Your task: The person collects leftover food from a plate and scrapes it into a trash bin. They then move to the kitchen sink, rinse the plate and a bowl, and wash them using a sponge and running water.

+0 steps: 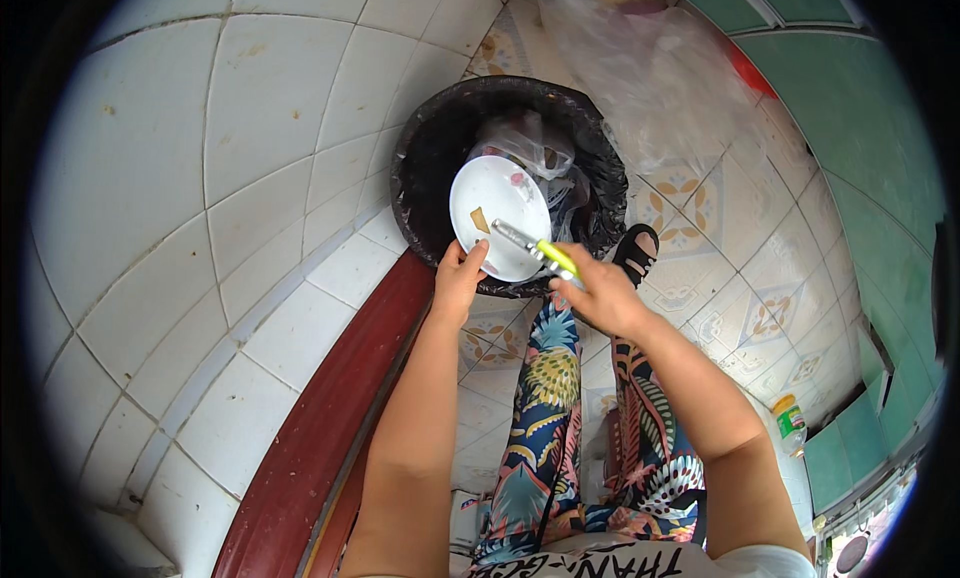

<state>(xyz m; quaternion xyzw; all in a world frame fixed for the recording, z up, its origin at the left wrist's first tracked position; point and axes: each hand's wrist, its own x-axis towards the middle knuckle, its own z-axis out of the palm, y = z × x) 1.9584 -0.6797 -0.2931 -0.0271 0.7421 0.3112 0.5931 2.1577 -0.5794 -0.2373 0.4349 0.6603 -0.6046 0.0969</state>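
My left hand (459,281) grips the near left rim of a white plate (495,188) with pink floral marks, thumb on top. A flat yellowish-brown piece of food (479,220) lies on the plate, with a small dark bit by my thumb. In my right hand (604,289) is a metal kitchen tool (556,255) with a lime-green handle; its exact kind is unclear. Its metal end is over the plate, close to the food piece; whether they touch is unclear. Beneath the plate stands a round bin lined with a black plastic bag (416,139), holding crumpled clear plastic (525,139).
White wall tiles (270,112) rise at the left, above a dark red door frame or board (337,413). Clear plastic sheeting (660,75) lies on the patterned floor beyond the bin. Green cabinets (870,142) line the right side, with a yellow-lidded jar (790,424) near them.
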